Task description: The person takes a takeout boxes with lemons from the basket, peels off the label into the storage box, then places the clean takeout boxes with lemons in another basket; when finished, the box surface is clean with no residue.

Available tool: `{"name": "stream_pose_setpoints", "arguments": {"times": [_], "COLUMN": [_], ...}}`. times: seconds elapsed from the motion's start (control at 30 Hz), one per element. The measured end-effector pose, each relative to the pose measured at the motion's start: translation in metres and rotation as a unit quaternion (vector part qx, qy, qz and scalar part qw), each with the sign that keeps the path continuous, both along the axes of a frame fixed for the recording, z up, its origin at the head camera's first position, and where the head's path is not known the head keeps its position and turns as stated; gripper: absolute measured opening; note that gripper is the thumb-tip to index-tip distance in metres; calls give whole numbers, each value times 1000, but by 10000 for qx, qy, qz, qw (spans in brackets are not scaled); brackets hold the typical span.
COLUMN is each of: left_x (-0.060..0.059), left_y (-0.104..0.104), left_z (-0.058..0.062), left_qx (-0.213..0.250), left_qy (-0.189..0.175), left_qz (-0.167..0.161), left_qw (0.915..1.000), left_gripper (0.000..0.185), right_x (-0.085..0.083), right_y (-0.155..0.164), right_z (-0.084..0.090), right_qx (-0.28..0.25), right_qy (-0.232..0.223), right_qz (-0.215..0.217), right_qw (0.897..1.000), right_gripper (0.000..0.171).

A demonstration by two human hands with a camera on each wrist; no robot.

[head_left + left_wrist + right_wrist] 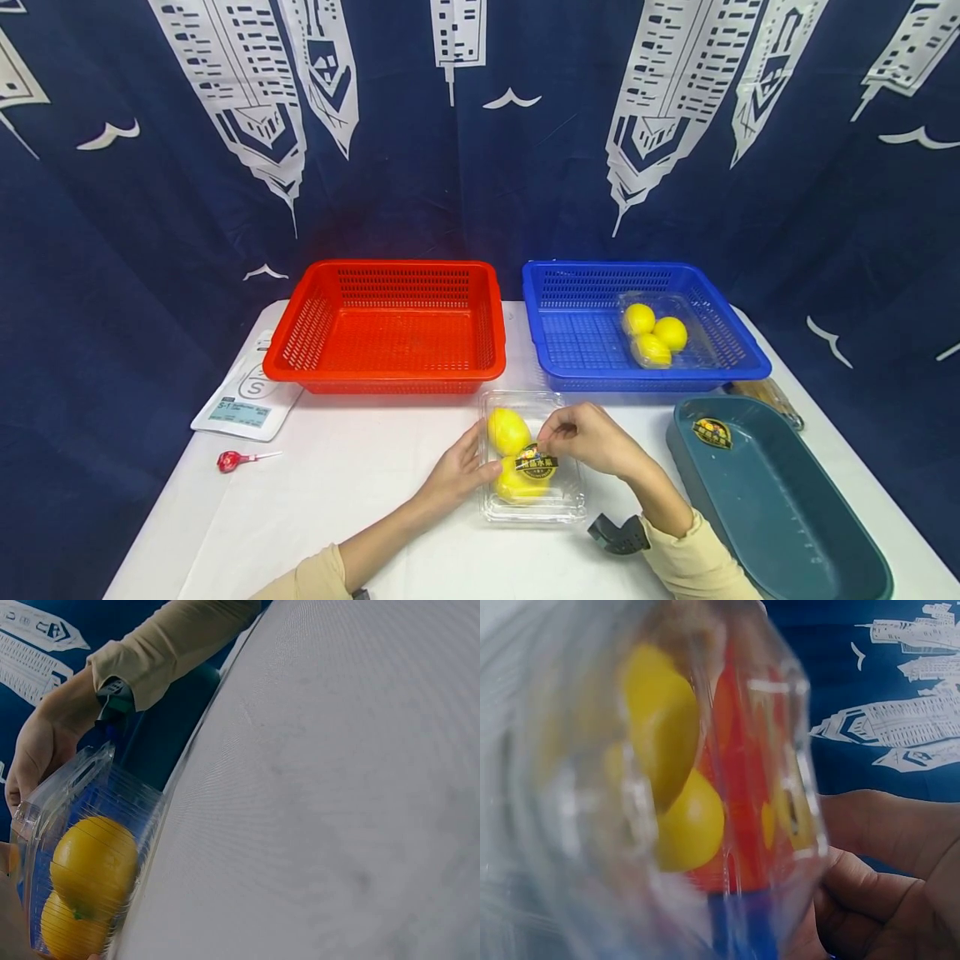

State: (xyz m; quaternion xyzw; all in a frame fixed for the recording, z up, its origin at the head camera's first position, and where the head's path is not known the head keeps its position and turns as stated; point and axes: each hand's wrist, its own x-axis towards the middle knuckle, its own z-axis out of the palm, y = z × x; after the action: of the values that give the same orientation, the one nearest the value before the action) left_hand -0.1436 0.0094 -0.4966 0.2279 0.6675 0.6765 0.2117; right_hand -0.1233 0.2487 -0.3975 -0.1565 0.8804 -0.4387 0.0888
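Note:
A clear plastic clamshell box (564,502) with yellow lemons (509,431) inside lies on the table in the head view, lid closed. My left hand (452,473) grips its left side, thumb over the lid's edge. A black and gold round sticker (536,463) lies on the lid. At the sticker's upper edge, my right hand (592,437) pinches with thumb and curled fingers; the exact contact is partly hidden. The left wrist view shows the lemons (94,859) through the box wall. In the right wrist view, the fingers are close against the lid.
Behind the box stand a red basket (408,387) and a blue basket (581,367) holding another clear box of lemons (670,334). At right is a teal basin (787,500) with a similar sticker (712,432). A white pouch (251,392) and red lollipop (228,461) lie left.

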Motion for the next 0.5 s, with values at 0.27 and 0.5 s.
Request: {"name": "stream_pose_setpoints", "arguments": {"times": [0.27,0.5], "left_x": [0,0], "left_y": [0,0], "left_z": [-1,0], "left_qx": [28,-5], "left_qy": [-5,12], "left_qz": [9,6], "left_qw": [10000,10000], "left_gripper": [89,88], "right_x": [0,1], "right_y": [0,1], "right_z": [0,0], "right_qx": [-82,-330], "right_qy": [-101,-334], "right_qz": [-54,-84], "right_qw": [9999,9989], "right_gripper": [10,9]}}
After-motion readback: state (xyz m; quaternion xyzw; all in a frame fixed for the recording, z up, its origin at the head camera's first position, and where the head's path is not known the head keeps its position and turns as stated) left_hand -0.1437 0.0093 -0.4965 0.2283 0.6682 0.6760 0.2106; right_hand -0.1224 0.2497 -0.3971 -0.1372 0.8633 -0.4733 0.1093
